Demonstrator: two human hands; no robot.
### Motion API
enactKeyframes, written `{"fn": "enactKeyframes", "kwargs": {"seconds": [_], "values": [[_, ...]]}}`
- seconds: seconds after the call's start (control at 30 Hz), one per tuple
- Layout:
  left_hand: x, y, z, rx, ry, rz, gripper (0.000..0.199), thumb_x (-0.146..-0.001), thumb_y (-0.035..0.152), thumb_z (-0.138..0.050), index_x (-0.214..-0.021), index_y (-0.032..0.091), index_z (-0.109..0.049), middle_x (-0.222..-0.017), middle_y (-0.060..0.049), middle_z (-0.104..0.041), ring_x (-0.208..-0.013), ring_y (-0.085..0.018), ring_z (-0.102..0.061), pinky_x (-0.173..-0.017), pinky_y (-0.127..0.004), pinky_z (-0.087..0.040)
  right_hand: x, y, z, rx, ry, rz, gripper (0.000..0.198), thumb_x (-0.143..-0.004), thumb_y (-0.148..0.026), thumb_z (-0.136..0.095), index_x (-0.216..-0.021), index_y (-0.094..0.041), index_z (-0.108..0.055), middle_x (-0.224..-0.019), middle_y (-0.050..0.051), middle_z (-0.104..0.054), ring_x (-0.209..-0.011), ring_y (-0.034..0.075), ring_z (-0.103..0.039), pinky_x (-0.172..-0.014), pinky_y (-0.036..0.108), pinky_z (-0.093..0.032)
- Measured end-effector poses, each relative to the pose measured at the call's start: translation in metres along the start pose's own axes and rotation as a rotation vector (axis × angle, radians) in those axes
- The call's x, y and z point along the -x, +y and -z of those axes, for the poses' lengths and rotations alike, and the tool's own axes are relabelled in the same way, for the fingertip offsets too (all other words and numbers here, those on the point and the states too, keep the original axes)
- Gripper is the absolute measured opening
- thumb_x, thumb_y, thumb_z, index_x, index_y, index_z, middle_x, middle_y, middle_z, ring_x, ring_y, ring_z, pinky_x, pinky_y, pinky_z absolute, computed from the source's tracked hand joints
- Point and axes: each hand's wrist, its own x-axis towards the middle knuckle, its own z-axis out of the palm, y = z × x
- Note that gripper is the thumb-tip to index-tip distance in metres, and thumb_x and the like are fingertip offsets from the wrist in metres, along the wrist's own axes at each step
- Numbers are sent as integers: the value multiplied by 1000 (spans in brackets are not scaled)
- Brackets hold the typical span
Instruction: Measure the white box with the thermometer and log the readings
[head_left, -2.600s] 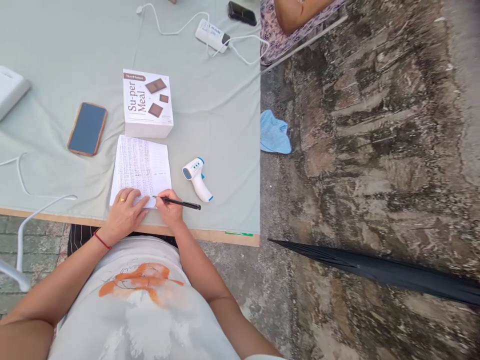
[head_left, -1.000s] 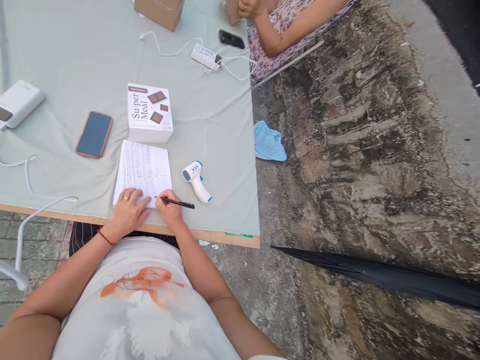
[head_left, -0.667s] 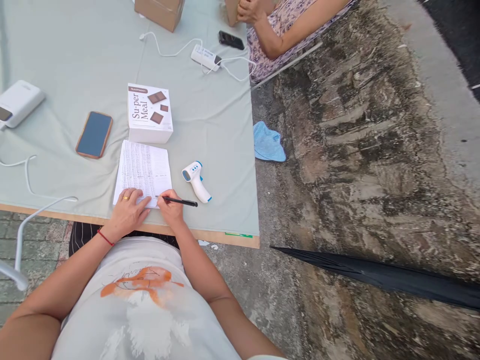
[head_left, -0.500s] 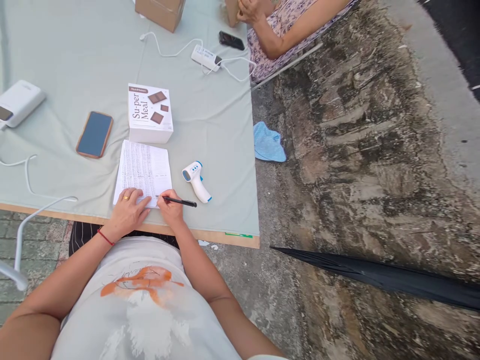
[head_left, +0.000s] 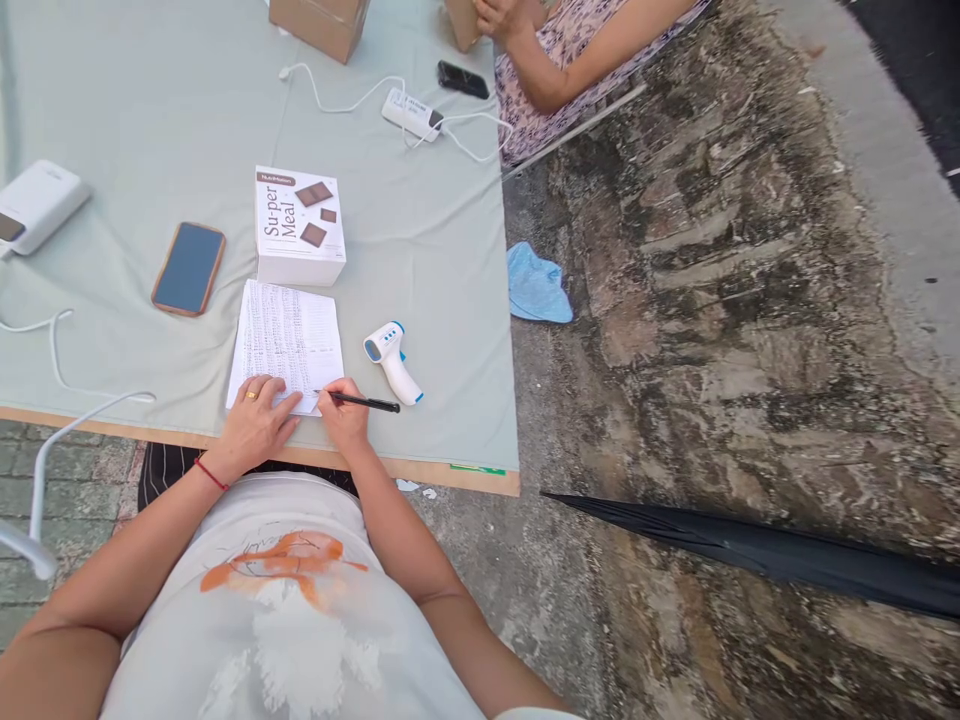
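A sheet of paper point(head_left: 289, 325) covered in rows of small writing lies near the table's front edge. My left hand point(head_left: 259, 420) rests flat on its lower left part, fingers stretched out. Closed around a black pen point(head_left: 367, 402), my right hand point(head_left: 345, 418) sits at the paper's lower right corner, with the pen's tip end at the sheet. Right of the paper lies a white and blue infrared thermometer point(head_left: 394, 362). A white box point(head_left: 300, 225) marked "Su-per Meal" stands just behind the sheet.
On the cloth-covered table point(head_left: 442, 260) are a phone point(head_left: 189, 268), a white power bank point(head_left: 41, 207), another white device point(head_left: 411, 114) with a cable, a black phone point(head_left: 463, 80) and a cardboard box point(head_left: 322, 25). Another person's hand point(head_left: 504, 18) is at the far right edge. A blue cloth point(head_left: 538, 285) hangs beside the table.
My right hand and the pen have shifted slightly to the right. My left hand stays in place on the paper.
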Motion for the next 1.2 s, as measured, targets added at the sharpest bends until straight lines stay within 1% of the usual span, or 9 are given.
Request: {"fn": "enactKeyframes", "kwargs": {"seconds": [0.3, 0.4, 0.5, 0.67, 0.83, 0.93, 1.0, 1.1, 1.2], "values": [[0, 0, 1, -30, 13, -26, 31, -108, 28, -59, -131, 19, -77, -125, -19, -69, -122, -38, -61, -108, -56, -55, -1, 5, 1, 16, -13, 13, 15, -81, -35, -63, -76, -26, -52, -66, -5, -53, -62, 15, -51, -65, 30, -49], [0, 0, 1, 18, -8, 5, 30, -106, 27, -62, -131, 20, -77, -126, -19, -69, -124, -38, -60, -109, -58, -54, 2, 8, 3, 32, 87, 67, 17, -89, -39, -61, -81, -26, -55, -72, -2, -58, -69, 17, -56, -69, 31, -53], [1, 0, 0, -8, 25, -6, 28, -106, 26, -62, -129, 20, -77, -125, -19, -69, -123, -38, -61, -108, -57, -56, 3, 11, 9, 99, 170, 199, 19, -101, -41, -56, -99, -25, -65, -91, 4, -68, -87, 22, -66, -84, 36, -60], [3, -2, -2, -52, 67, -46, 24, -105, 25, -65, -125, 17, -75, -120, -18, -69, -119, -36, -63, -105, -54, -59, -12, 25, 24, 355, 43, 431, 35, -108, -27, -44, -129, -23, -72, -119, 15, -72, -113, 28, -71, -103, 47, -62], [11, -6, -2, 133, 160, 0, 24, -111, 28, -58, -125, 15, -72, -117, -16, -71, -109, -31, -67, -98, -50, -63, -29, 35, 37, 531, -112, 526, 58, -103, -10, -36, -150, -20, -69, -130, 20, -73, -122, 30, -72, -108, 53, -63], [2, -18, -1, 367, 291, 168, 34, -113, 35, -55, -141, 18, -65, -131, -18, -70, -123, -30, -70, -106, -48, -62, -28, 40, 41, 504, -37, 573, 56, -105, -13, -38, -150, -23, -69, -132, 18, -75, -123, 29, -73, -108, 53, -65], [-20, -34, 2, 505, 372, 320, 44, -112, 43, -56, -149, 19, -59, -140, -19, -69, -134, -31, -68, -114, -51, -59, -29, 44, 40, 443, 51, 580, 46, -108, -22, -42, -143, -23, -72, -129, 18, -76, -120, 30, -75, -106, 53, -66], [-75, -68, 9, 660, 365, 602, 67, -106, 52, -60, -158, 12, -46, -156, -27, -60, -145, -35, -64, -118, -53, -56, -49, 42, 33, 312, 142, 520, 38, -108, -37, -51, -134, -22, -75, -129, 19, -76, -119, 30, -75, -104, 53, -66], [-135, -98, 14, 627, 296, 844, 61, -107, 55, -53, -148, 11, -51, -163, -31, -54, -154, -39, -55, -121, -55, -52, -97, 20, 17, 145, 142, 366, 48, -102, -50, -59, -137, -21, -72, -146, 21, -71, -133, 32, -70, -110, 52, -62]]}}
